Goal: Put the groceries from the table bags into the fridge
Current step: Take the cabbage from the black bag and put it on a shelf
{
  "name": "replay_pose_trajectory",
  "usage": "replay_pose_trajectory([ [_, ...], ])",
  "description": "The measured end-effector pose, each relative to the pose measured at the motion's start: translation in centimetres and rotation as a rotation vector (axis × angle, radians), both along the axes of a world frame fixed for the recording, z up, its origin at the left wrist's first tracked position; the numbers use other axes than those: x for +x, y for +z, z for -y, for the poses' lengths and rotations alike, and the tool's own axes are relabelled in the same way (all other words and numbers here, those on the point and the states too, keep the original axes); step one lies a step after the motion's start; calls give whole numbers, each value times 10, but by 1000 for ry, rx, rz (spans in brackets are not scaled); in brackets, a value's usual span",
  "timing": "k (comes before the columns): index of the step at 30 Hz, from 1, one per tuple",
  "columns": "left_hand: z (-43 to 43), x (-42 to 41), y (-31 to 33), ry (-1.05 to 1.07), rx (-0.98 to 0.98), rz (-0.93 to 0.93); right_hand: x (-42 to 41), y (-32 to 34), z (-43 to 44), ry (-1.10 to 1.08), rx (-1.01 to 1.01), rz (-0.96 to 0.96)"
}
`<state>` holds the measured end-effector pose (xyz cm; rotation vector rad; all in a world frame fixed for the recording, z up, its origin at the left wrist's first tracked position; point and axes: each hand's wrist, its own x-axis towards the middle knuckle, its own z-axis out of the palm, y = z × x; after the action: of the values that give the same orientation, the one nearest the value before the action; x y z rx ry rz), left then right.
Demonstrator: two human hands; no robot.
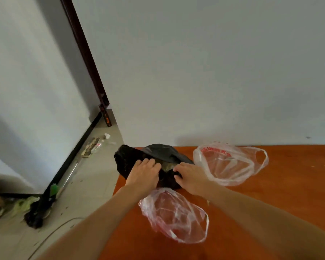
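Orange-brown tabletop (270, 194) set against a plain pale wall (195, 72), seen from above by the person working at it. Both bare forearms reach forward to a black bag (158, 151) at the tabletop's far left corner, close to the edge. The left hand (144, 170) and right hand (190, 178) sit on either side of the bag's mouth. Their fingers (151, 163) are curled into the plastic and hold it, with a narrow gap between the two hands.

The step in hand appears to be opening this bag to reach its contents. To do it well, the hands should draw the two sides of the mouth apart evenly until the inside shows. One hand should then steady the bag while the other lifts. Because the bag sits near the corner, any pull is best directed toward the middle of the tabletop, so nothing tips onto the floor (94, 175).

The black bag is crumpled, opaque and bulging. A small patch of greenish groceries (167, 164) shows in the gap; what they are cannot be told. Two thin see-through bags lie nearby, a red-printed bag (225, 164) to the right and a pinkish bag (174, 216) nearer the person. Both look flat and empty. No fridge can be made out for certain.
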<state>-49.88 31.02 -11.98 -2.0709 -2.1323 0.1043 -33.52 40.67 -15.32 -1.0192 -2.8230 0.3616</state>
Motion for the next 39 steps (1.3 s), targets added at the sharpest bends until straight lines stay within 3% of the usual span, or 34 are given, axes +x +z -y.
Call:
replay_pose_trajectory([
  [6, -85, -45, -21, 14, -234, -125, -58, -42, -53, 118, -99, 98],
  [9, -122, -65, -31, 10, -250, -130, -78, -60, -87, 183, -39, 171],
  [13, -176, -96, -42, -88, -269, -152, -84, -73, -146, 90, -21, 256],
  [17, -218, -119, -65, -49, -296, -6, -70, -101, -191, -7, -237, 228],
  [21, -233, -131, -110, 40, -371, 130, -43, -137, -209, -202, -584, 44],
  [24, -235, -132, -146, 89, -468, 229, -26, -164, -210, -322, -698, -70],
  [32, -214, -120, -206, 137, -532, 489, -13, -204, -184, -539, -590, -197],
  [34, -212, -117, -204, 137, -505, 418, -13, -203, -178, -582, -596, -223],
  [37, -213, -111, -198, 66, -427, 246, -15, -180, -165, -568, -372, -242],
  [39, -214, -104, -192, -22, -400, 184, -22, -157, -158, -448, -234, -249],
])
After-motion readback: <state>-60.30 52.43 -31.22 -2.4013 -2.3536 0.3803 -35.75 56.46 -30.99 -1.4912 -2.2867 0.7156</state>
